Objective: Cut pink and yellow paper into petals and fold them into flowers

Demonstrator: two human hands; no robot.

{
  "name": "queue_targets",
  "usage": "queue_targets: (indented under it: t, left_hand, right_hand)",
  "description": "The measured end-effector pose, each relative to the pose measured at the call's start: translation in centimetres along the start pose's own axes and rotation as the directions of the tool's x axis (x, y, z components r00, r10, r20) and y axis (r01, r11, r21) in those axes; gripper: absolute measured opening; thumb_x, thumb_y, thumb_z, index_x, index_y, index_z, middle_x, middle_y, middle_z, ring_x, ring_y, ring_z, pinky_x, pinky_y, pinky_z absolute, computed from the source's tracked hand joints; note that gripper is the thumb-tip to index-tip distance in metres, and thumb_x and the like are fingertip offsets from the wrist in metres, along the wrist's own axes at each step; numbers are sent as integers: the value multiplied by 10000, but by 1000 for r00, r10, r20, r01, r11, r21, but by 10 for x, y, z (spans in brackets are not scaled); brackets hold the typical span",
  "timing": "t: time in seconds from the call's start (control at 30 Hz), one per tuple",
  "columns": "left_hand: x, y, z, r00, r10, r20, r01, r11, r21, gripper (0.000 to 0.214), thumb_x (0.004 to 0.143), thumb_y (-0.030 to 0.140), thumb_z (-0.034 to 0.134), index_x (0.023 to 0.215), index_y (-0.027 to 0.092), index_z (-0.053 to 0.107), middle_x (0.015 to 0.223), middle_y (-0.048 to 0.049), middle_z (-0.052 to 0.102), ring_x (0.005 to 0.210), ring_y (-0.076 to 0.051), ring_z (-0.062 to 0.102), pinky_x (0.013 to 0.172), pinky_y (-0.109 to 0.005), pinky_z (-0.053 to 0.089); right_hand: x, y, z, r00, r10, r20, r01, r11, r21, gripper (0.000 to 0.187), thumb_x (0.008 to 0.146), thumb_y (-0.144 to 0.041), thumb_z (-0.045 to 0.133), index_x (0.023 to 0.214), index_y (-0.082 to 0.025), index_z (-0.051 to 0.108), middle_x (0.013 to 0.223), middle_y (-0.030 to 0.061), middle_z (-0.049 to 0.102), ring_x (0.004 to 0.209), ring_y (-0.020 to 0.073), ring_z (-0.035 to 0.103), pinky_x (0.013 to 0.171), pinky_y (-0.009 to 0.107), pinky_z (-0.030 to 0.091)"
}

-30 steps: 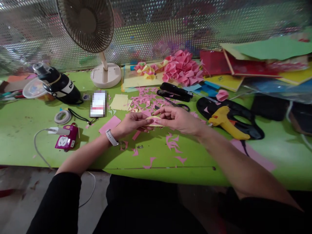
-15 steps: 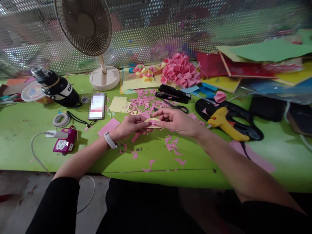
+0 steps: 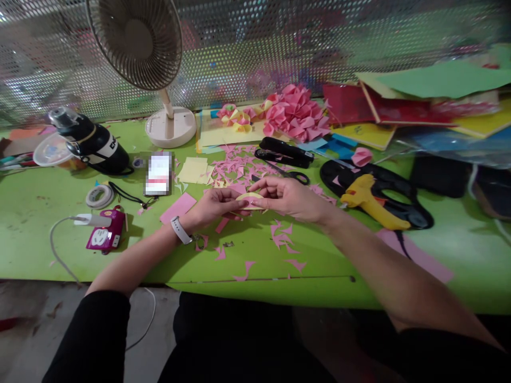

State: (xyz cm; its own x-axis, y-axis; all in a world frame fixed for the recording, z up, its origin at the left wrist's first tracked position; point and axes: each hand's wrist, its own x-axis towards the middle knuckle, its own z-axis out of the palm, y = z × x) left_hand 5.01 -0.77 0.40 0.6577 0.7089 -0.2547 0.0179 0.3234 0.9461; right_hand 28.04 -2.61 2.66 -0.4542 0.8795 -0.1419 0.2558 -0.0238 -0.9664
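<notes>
Between my two hands is a small pink and yellow paper piece (image 3: 250, 199), its curved yellow edge uppermost. My left hand (image 3: 217, 206) pinches its left end with thumb and fingers. The right end is pinched by my right hand (image 3: 282, 198), with the thumb in front. Just beyond the hands lie black scissors (image 3: 297, 176) and many pink paper scraps (image 3: 231, 167). A pink paper sheet (image 3: 178, 208) rests left of my left hand, and more pink cuttings (image 3: 281, 236) are scattered on the near side.
On the green table (image 3: 151, 266) stand a fan (image 3: 171, 127) and a black bottle (image 3: 98, 143). A stapler (image 3: 284, 152) lies before piled pink paper flowers (image 3: 297, 114). To the right is a yellow glue gun (image 3: 369, 202); to the left, a tape roll (image 3: 99, 197), phone (image 3: 158, 174) and purple power adapter (image 3: 107, 234).
Both hands keep the same pinch on the paper piece, almost still. The camera view has shifted very slightly.
</notes>
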Motion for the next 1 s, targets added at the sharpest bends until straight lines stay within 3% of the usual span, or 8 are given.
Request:
queue_targets:
  t: [1.0]
  left_hand:
    - [-1,4,2,999,-31,-41,31,999,8,421,761,467,799,927,94,694,836,-75,756,749,-118,724,724,-226,575]
  right_hand:
    - [1,2,2,998,53,-23,-54,998,-38,383,809,-518,747,1032,-208,713,954,52,713,863,181,662,788,358,548]
